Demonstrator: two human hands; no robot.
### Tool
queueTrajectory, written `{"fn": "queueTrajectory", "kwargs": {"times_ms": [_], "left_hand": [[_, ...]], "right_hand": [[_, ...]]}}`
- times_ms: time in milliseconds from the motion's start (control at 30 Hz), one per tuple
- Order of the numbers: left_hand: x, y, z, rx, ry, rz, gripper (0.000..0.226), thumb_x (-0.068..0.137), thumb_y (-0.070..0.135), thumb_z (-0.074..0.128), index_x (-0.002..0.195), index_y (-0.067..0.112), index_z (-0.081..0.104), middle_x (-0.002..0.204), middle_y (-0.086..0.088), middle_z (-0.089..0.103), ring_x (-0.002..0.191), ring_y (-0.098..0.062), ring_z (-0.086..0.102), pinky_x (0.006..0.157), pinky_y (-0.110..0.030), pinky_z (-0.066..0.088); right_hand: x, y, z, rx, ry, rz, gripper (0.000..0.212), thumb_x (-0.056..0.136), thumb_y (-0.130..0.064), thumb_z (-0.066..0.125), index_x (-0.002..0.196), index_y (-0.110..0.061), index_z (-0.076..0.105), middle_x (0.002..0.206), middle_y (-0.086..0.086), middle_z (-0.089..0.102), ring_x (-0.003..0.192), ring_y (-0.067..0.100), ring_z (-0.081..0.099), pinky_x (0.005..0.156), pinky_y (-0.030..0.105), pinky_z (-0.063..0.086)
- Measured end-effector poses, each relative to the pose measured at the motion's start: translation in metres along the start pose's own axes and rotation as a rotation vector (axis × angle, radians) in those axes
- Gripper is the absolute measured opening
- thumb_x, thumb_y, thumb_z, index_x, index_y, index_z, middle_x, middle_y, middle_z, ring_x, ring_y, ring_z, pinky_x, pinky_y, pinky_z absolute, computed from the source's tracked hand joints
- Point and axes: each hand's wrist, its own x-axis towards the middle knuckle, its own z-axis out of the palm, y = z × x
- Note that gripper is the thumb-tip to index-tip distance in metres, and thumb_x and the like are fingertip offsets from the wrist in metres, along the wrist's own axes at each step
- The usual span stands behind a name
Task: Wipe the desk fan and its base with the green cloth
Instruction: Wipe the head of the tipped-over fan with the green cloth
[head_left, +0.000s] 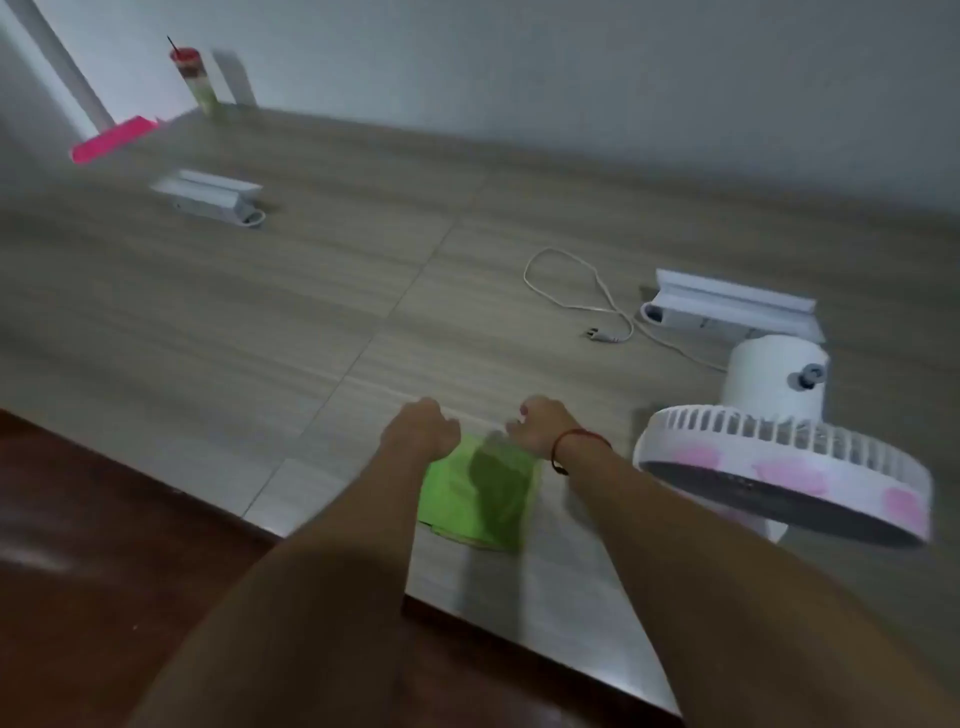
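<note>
A green cloth hangs folded just above the grey wooden desk, near its front edge. My left hand grips the cloth's top left corner and my right hand, with a red string at the wrist, grips its top right corner. To the right stands the white desk fan, its round grille with pink blades tilted face down and its motor housing behind. The fan's base is mostly hidden under the grille. The fan's white cord and plug lie loose on the desk.
A white socket box sits behind the fan and another at the far left. A tall cup with a red lid and a pink flat object are at the far left corner. The desk's front edge borders a dark red floor.
</note>
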Motion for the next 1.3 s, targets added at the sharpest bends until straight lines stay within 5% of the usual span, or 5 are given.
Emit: {"fn": "queueTrajectory", "kwargs": {"times_ms": [400,533,667,933,1300], "left_hand": [[0.025,-0.030,0.085,-0.216,0.052,-0.077,0.073,0.079,0.049,0.064,0.128,0.000,0.042,0.131,-0.022,0.051,0.121,-0.039,0.052,0.100,-0.045,0.046],[0.025,-0.025,0.095,-0.118,-0.098,-0.075,0.066,0.089,0.047,0.053,0.134,0.000,0.041,0.137,-0.022,0.050,0.127,-0.039,0.049,0.105,-0.045,0.043],[0.014,-0.018,0.080,-0.197,-0.167,-0.004,0.058,0.092,0.044,0.042,0.136,0.005,0.044,0.136,-0.019,0.052,0.124,-0.037,0.051,0.104,-0.044,0.043],[-0.033,0.037,-0.005,-0.475,0.059,0.208,0.040,0.097,0.025,0.043,0.119,-0.006,0.055,0.125,-0.028,0.058,0.115,-0.038,0.056,0.091,-0.037,0.045],[-0.120,0.141,-0.076,-0.701,0.096,0.398,0.043,0.090,0.032,0.039,0.113,0.000,0.057,0.116,-0.022,0.063,0.106,-0.037,0.060,0.091,-0.044,0.050]], "right_hand": [[0.005,0.041,0.088,0.428,0.092,0.487,0.056,0.073,-0.031,0.074,0.117,0.001,0.063,0.123,0.019,0.066,0.113,0.032,0.064,0.091,0.036,0.053],[0.007,0.034,0.087,0.390,0.012,0.378,0.042,0.075,-0.028,0.071,0.110,-0.005,0.068,0.117,0.016,0.069,0.109,0.031,0.065,0.086,0.034,0.052],[0.003,0.020,0.070,0.504,-0.002,0.241,0.016,0.081,-0.005,0.054,0.073,-0.019,0.055,0.076,0.001,0.056,0.087,0.023,0.055,0.072,0.029,0.039],[-0.028,-0.018,-0.018,0.585,0.202,0.058,0.021,0.085,-0.009,0.055,0.106,-0.005,0.057,0.107,0.012,0.061,0.102,0.027,0.058,0.083,0.033,0.044],[-0.125,-0.020,-0.141,0.526,0.513,-0.037,0.024,0.089,-0.004,0.044,0.100,-0.005,0.065,0.089,0.010,0.055,0.084,0.024,0.049,0.074,0.030,0.037]]}}
